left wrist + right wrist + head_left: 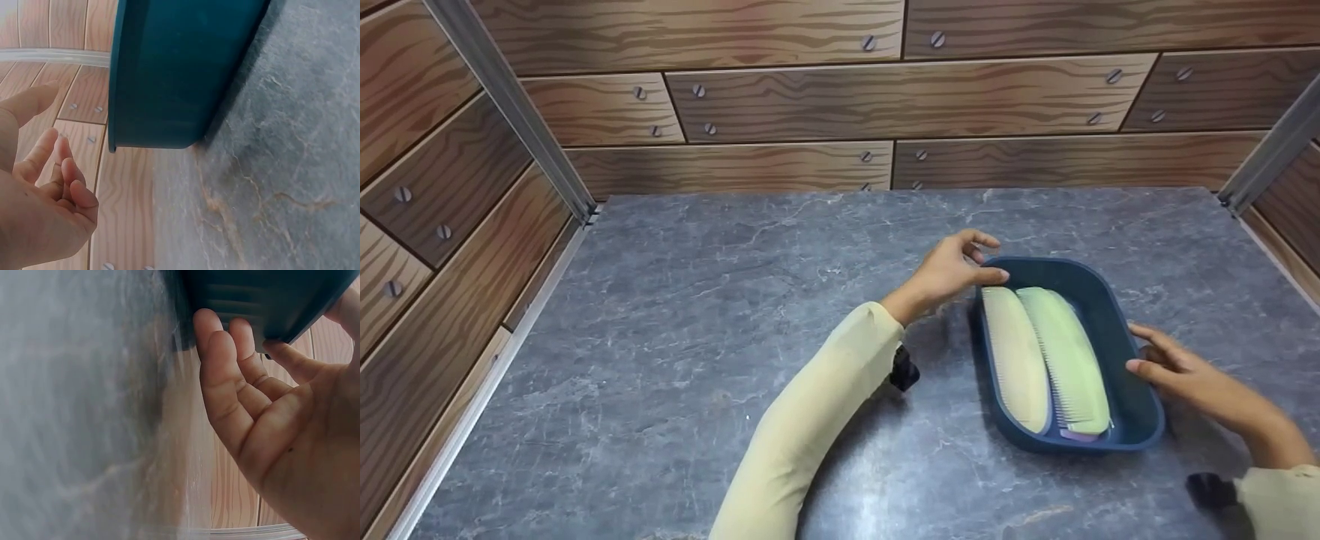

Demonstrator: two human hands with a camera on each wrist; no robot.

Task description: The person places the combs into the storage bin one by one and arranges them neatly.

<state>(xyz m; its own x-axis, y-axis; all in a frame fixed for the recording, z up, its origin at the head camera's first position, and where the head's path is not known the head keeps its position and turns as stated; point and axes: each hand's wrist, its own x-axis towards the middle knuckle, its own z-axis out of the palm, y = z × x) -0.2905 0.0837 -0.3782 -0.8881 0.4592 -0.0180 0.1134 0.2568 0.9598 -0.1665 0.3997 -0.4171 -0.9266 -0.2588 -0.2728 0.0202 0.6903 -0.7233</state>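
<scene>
A dark blue plastic bin (1117,307) stands on the right part of the table. Inside it lie a cream comb (1016,360) and a pale green comb (1065,360), side by side, with a bit of something purple (1080,435) showing under the green one. My left hand (952,266) is at the bin's far left corner, thumb by the rim; in the left wrist view its loosely bent fingers are apart from the wall. My right hand (1192,379) holds the bin's right side, thumb over the rim and fingers (222,354) against the outer wall.
The grey marbled tabletop (660,360) spreads to the left of the bin. Wood-patterned panels (780,105) rise behind and at both sides, with metal posts (510,105) at the corners.
</scene>
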